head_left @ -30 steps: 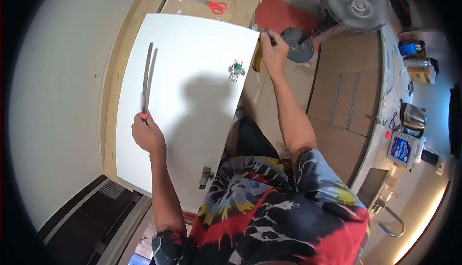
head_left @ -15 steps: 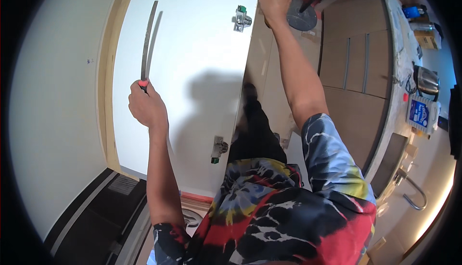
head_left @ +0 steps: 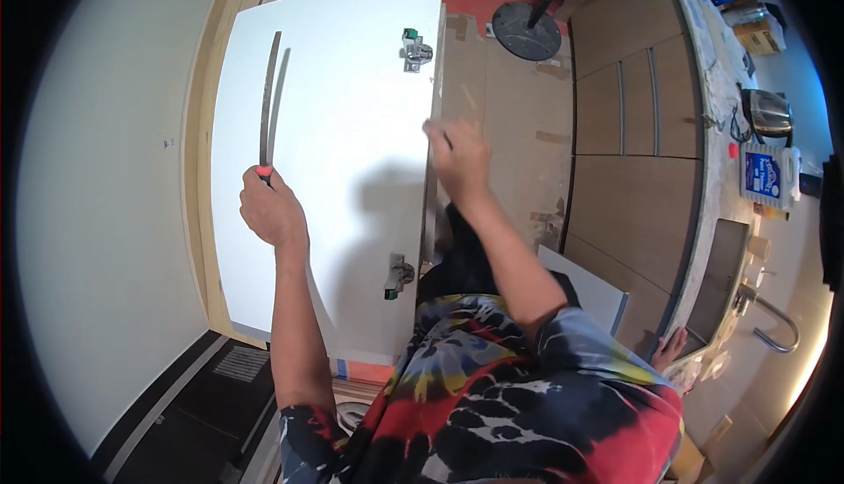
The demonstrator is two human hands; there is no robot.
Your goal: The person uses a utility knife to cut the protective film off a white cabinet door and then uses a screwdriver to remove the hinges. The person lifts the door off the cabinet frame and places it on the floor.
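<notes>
Right hand [head_left: 462, 163] has moved nearer beside white panel [head_left: 343, 106] — left hand [head_left: 274, 211] grips file [head_left: 269, 101].

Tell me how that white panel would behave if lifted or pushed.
The white panel is probably stiff: it looks like board, with no visible sag. It may be heavy and awkward to lift, being so broad. The upper hinge and lower hinge project near its right edge, so they might snag.

Bright glare on white panel [head_left: 343, 106]
</notes>
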